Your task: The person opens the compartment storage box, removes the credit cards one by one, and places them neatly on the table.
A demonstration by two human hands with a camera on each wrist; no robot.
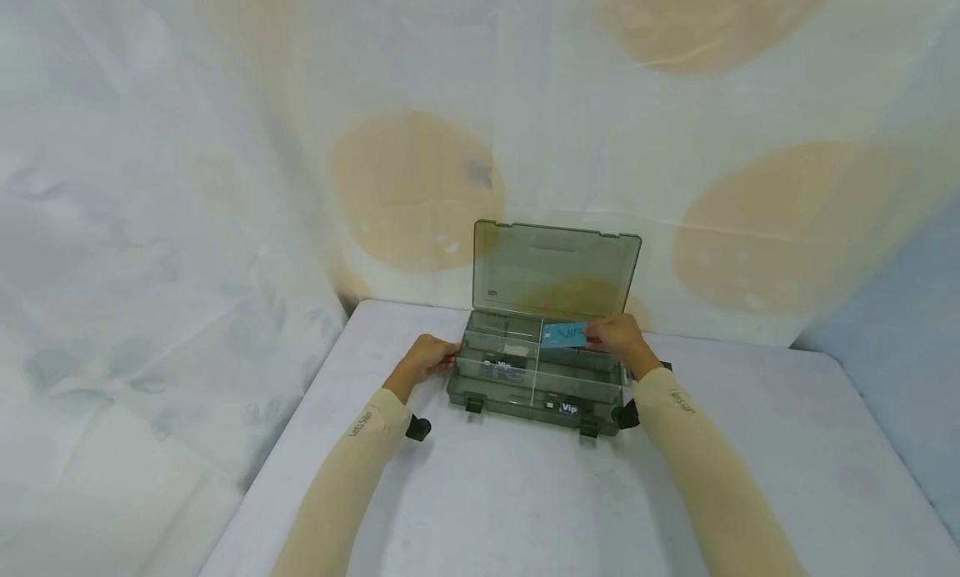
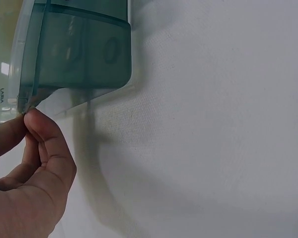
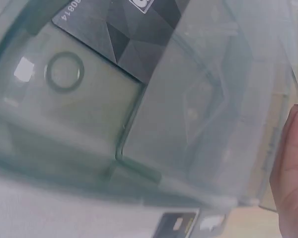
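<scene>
A pale sheet with big tan circles hangs behind and around a white cloth-covered table [image 1: 525, 494], and 1 smoky clear plastic organizer box [image 1: 534, 375] sits on it near the back edge, its lid [image 1: 555, 268] standing upright.

My left hand [image 1: 426, 362] is at the box's left end, thumb and forefinger pinched on its corner edge, as my left wrist view shows [image 2: 30, 124].

Inside the box I count 3 cards. In the left front compartment lies 1 dark card [image 1: 504, 368] marked "Vip". In the right front compartment lies a second dark Vip card [image 1: 564, 408], flat against the front wall.

Further right, I hold 1 teal card [image 1: 563, 335] over the back right compartment. Its long axis runs left to right along the box, the free end pointing left toward the center divider. My right hand [image 1: 617, 337] pinches the card's right end between curled fingers.
</scene>
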